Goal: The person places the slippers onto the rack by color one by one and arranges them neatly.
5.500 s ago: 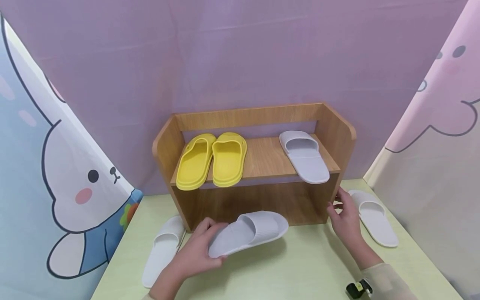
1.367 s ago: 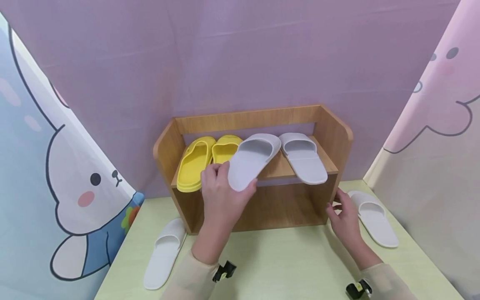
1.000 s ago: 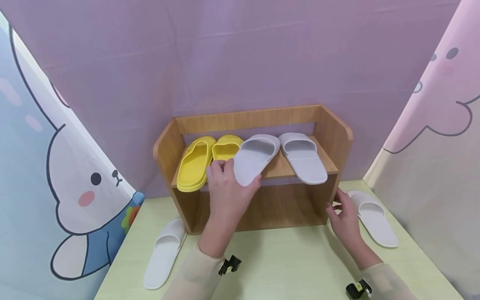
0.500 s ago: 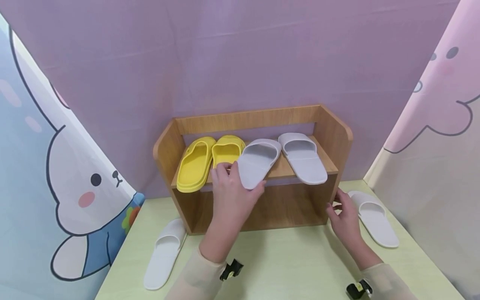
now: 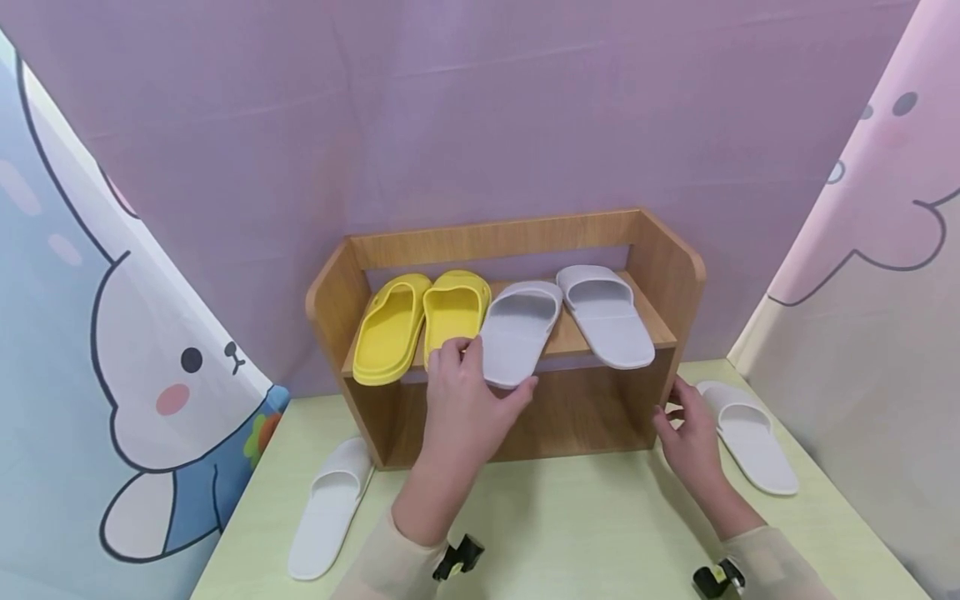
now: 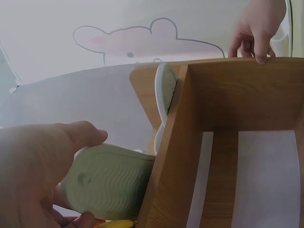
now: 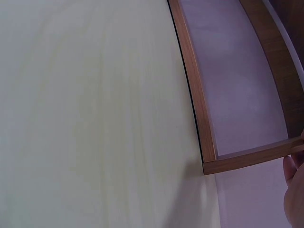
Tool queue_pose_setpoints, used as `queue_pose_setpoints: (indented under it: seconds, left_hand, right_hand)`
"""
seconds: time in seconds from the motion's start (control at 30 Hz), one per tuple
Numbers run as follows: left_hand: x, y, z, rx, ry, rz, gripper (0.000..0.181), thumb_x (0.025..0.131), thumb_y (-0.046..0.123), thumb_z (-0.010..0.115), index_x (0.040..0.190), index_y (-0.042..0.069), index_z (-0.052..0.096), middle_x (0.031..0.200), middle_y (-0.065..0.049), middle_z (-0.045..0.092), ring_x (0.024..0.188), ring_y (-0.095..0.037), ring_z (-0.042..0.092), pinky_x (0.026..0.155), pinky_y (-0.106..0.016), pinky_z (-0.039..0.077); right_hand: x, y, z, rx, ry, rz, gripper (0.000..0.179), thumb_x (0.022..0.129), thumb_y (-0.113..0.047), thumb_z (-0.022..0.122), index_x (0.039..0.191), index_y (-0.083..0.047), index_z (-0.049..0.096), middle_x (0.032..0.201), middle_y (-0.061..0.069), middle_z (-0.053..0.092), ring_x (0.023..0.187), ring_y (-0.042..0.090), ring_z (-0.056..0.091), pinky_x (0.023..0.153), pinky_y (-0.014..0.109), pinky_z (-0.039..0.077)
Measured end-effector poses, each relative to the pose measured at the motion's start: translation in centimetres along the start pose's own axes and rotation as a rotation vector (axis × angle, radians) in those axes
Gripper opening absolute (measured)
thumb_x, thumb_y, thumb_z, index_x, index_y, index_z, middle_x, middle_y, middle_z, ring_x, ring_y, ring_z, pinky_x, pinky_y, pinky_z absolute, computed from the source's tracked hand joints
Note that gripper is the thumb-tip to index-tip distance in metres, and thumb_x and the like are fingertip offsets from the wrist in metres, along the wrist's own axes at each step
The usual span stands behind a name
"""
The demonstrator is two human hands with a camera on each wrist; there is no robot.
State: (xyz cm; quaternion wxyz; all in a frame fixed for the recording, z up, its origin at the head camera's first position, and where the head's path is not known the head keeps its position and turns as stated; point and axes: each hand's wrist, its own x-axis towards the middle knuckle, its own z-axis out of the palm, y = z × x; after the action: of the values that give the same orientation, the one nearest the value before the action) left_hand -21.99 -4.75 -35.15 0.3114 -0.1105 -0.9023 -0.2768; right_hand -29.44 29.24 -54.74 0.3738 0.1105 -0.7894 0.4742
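My left hand (image 5: pixel 465 408) pinches the heel end of a light grey slipper (image 5: pixel 513 354), fingers on its left edge and thumb on its right. The slipper lies tilted over the upper shelf of a wooden shoe rack (image 5: pixel 495 229), toe pointing inward; the left wrist view shows its ridged sole (image 6: pixel 111 183). Its toe is close beside a matching grey slipper (image 5: pixel 611 325) at the shelf's right end. Two yellow clogs (image 5: pixel 390 337) stand side by side on the left. My right hand (image 5: pixel 690 433) grips the front edge of the rack's right side panel (image 7: pixel 251 156).
A white slipper (image 5: pixel 326 517) lies on the pale green table (image 5: pixel 585 533) left of the rack, another white slipper (image 5: pixel 757 446) on its right. A purple cloth (image 5: pixel 487 108) hangs behind, with cartoon-printed cloths at both sides.
My left hand has brought the grey slipper up from in front of the rack to the upper shelf. Lately it has drawn it slightly down and right, turning it straighter. The right hand stays put.
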Motion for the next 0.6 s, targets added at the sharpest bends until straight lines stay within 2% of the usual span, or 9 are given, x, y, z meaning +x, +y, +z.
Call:
queue_pose_setpoints:
  seconds: [0.37, 0.6]
  left_hand:
    - [-1.1, 1.0, 0.2, -0.01, -0.035, 0.003, 0.082, 0.087, 0.049, 0.093, 0.143, -0.005, 0.065, 0.134, -0.02, 0.064, 0.116, -0.033, 0.056, 0.09, -0.043, 0.063]
    - [-1.6, 1.3, 0.5, -0.032, -0.032, 0.001, 0.08, 0.087, 0.044, 0.094, 0.143, -0.005, 0.064, 0.133, -0.021, 0.065, 0.118, -0.035, 0.059, 0.093, -0.046, 0.064]
  right_hand:
    - [0.0, 0.0, 0.1, 0.0, -0.003, 0.0, 0.061, 0.089, 0.019, 0.067, 0.148, 0.004, 0.061, 0.113, 0.021, 0.071, 0.104, 0.0, 0.058, 0.077, 0.014, 0.053]
    - [0.0, -0.1, 0.0, -0.01, -0.003, -0.004, 0.061, 0.089, 0.02, 0.067, 0.148, 0.005, 0.061, 0.113, 0.022, 0.071, 0.104, -0.001, 0.058, 0.076, 0.015, 0.054]
